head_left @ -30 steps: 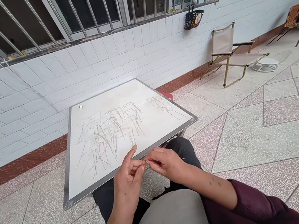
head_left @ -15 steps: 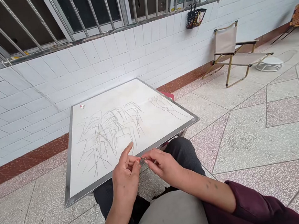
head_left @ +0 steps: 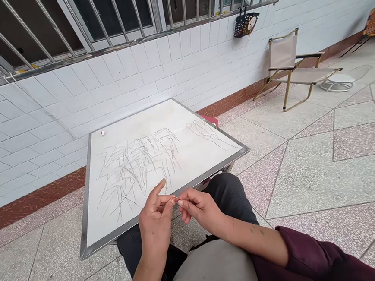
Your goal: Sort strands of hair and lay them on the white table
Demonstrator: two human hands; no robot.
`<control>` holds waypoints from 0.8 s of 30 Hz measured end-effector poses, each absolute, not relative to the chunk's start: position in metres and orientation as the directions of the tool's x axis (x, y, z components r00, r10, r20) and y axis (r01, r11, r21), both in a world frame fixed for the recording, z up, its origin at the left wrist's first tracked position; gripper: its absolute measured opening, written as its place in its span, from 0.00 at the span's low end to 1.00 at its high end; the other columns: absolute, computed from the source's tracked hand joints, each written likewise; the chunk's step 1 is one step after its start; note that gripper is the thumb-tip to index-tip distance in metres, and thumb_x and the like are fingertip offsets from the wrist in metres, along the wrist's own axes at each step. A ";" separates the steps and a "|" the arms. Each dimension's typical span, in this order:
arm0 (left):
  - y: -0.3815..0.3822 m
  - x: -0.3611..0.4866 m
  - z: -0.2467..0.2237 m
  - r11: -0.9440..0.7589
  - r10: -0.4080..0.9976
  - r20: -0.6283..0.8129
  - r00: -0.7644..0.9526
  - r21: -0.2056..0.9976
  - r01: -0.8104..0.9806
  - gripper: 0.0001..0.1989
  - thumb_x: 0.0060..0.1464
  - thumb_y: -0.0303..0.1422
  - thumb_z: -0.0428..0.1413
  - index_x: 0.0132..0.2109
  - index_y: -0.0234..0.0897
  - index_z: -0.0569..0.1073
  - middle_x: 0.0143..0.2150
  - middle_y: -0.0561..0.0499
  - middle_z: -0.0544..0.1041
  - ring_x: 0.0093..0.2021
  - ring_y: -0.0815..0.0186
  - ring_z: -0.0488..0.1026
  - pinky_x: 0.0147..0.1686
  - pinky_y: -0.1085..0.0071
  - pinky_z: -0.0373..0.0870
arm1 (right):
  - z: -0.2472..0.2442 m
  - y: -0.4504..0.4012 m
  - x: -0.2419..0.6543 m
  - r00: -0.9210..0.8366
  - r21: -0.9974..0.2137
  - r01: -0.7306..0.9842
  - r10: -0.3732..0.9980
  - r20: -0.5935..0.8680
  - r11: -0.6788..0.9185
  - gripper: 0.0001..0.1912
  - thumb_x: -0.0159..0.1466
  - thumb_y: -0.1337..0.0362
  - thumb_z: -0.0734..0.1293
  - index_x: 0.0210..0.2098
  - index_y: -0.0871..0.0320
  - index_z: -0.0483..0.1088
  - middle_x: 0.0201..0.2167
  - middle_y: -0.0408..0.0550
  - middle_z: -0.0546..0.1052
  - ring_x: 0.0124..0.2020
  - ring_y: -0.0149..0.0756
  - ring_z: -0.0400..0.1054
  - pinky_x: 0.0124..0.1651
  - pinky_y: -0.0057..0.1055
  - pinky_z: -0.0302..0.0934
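My left hand [head_left: 155, 221] pinches a thin wire [head_left: 175, 198] between thumb and a finger, with its index finger stretched out towards the table. The fingertips of my right hand [head_left: 203, 210] close on the same wire and meet those of the left. Only a tiny bit of it shows, with a reddish spot at the pinch. Both hands hover over my lap at the near edge of the white table [head_left: 159, 116]. Many thin bent wires [head_left: 149, 150] lie in a loose, overlapping spread there. Several wires with looped ends [head_left: 206, 136] rest at the table's right side.
A small white and red item [head_left: 103, 133] sits in the table's far left corner. Behind stands a tiled wall [head_left: 130, 73] under a barred window. A black basket [head_left: 246, 24] hangs from the bars. To the right are a folding chair [head_left: 285, 57] and a round white stool [head_left: 337, 80].
My right hand has drawn in against the left fingertips, its thumb and finger closing nearer the pinch. Less of the wire shows between them. The wires on the table have not moved.
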State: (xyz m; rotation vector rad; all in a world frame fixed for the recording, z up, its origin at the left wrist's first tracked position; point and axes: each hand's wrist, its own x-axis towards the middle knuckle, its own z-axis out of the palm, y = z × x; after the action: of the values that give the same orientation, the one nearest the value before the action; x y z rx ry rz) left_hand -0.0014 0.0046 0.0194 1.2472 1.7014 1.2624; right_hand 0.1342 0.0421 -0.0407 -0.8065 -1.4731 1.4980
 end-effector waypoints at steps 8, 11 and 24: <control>0.007 -0.005 0.019 0.088 0.943 -0.005 -0.332 0.969 0.233 0.28 0.52 0.38 0.61 0.60 0.41 0.70 0.32 0.54 0.79 0.31 0.66 0.74 0.40 0.66 0.73 | -0.039 0.040 0.136 -0.438 -0.965 -0.007 0.867 0.238 0.261 0.10 0.69 0.57 0.63 0.43 0.55 0.73 0.26 0.41 0.75 0.23 0.29 0.72 0.29 0.26 0.69; 0.007 -0.006 0.018 0.089 0.943 -0.023 -0.333 0.979 0.184 0.28 0.51 0.38 0.61 0.59 0.40 0.70 0.30 0.54 0.77 0.31 0.66 0.73 0.37 0.67 0.73 | -0.040 0.041 0.137 -0.446 -0.926 0.076 0.843 0.300 0.370 0.09 0.70 0.59 0.61 0.40 0.55 0.72 0.25 0.41 0.75 0.22 0.28 0.71 0.28 0.25 0.67; 0.006 -0.008 0.026 0.065 0.917 -0.015 -0.398 0.991 0.114 0.24 0.49 0.36 0.62 0.54 0.38 0.75 0.28 0.56 0.76 0.30 0.67 0.73 0.38 0.68 0.72 | -0.048 0.041 0.133 -0.519 -0.767 0.237 0.745 0.419 0.596 0.11 0.72 0.62 0.56 0.42 0.56 0.69 0.27 0.43 0.74 0.24 0.29 0.69 0.30 0.25 0.65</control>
State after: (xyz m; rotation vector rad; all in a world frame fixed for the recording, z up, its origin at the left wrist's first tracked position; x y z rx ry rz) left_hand -0.0081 0.0056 0.0261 1.0494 1.6226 1.4092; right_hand 0.1333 0.0409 -0.0478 -0.7759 -2.0547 0.8420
